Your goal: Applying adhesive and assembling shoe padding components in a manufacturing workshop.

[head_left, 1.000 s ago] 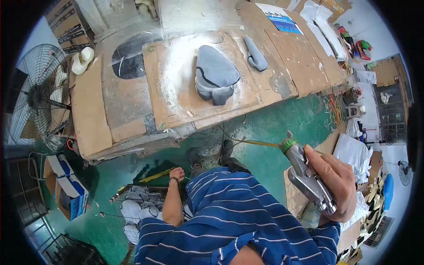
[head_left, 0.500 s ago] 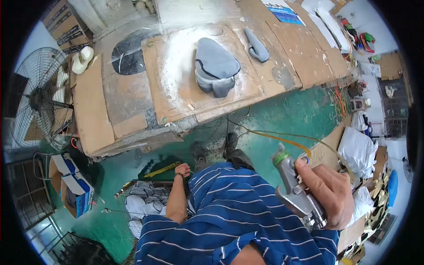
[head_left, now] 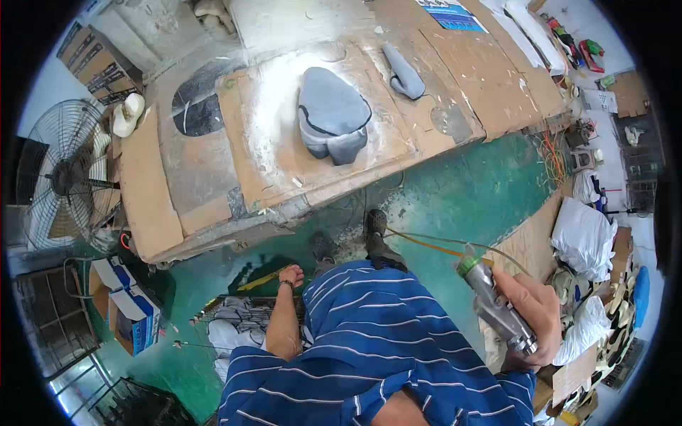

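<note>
In the head view, a metal spray gun (head_left: 495, 307) with a green collar is gripped in the right hand (head_left: 536, 309), its fingers wrapped around the body, to the right of the striped shirt (head_left: 369, 334) and well apart from the desk (head_left: 202, 174). A yellowish hose (head_left: 428, 242) is seen near the collar. The left hand (head_left: 291, 275) is held low with its fingers curled in, near a wire basket (head_left: 249, 299) of pale pieces; whether anything is pinched there cannot be told. On the cardboard-covered desk, a large grey padded piece (head_left: 334, 105) with a dark seam is laid amid white residue, and a slimmer grey piece (head_left: 405, 74) is placed to its right. At the far left, a fan (head_left: 65, 177) is stood beside the desk.
</note>
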A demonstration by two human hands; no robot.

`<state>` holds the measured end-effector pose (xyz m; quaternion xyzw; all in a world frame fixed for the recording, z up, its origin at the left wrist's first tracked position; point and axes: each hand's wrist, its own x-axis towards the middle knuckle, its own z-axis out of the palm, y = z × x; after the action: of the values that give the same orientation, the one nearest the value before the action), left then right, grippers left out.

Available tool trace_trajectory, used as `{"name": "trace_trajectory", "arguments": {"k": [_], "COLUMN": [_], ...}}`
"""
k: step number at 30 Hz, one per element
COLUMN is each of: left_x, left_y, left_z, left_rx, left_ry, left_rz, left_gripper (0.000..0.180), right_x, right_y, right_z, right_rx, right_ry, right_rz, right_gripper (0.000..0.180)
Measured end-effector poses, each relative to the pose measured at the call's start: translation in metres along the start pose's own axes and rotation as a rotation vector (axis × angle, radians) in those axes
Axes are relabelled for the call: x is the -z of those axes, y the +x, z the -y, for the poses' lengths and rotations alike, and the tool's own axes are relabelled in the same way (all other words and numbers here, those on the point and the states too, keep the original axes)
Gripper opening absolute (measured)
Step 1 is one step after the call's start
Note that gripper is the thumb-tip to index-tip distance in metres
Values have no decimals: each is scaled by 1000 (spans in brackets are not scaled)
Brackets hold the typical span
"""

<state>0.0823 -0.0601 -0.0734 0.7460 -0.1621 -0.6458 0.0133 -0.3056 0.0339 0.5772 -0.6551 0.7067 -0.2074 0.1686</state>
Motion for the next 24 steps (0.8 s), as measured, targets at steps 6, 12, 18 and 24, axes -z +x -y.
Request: {"name": "trace_trajectory", "arguments": {"k": [6,12,18,24], "left_x": [-43,-65,-88,-120], "left_y": [-20,-33,-63,-82], "left_z": [-14,-16,-37,-71], "left_rx": [-76,-37,-25,-61], "left_ry": [-34,-11,73,140], "left_rz": [-17,-36,-32,-98], "left_gripper": [17,18,18,16], "right_x": [19,37,53,66], "right_y": [3,7,13,33], "right_z": [-70,-147,-224,-273], "right_rx": [-63,-84,-77,-62], "right_ry": [179,338,437,500], "right_rz": [-12,-102,-82,-86], "right_gripper": [63,62,71,64]}}
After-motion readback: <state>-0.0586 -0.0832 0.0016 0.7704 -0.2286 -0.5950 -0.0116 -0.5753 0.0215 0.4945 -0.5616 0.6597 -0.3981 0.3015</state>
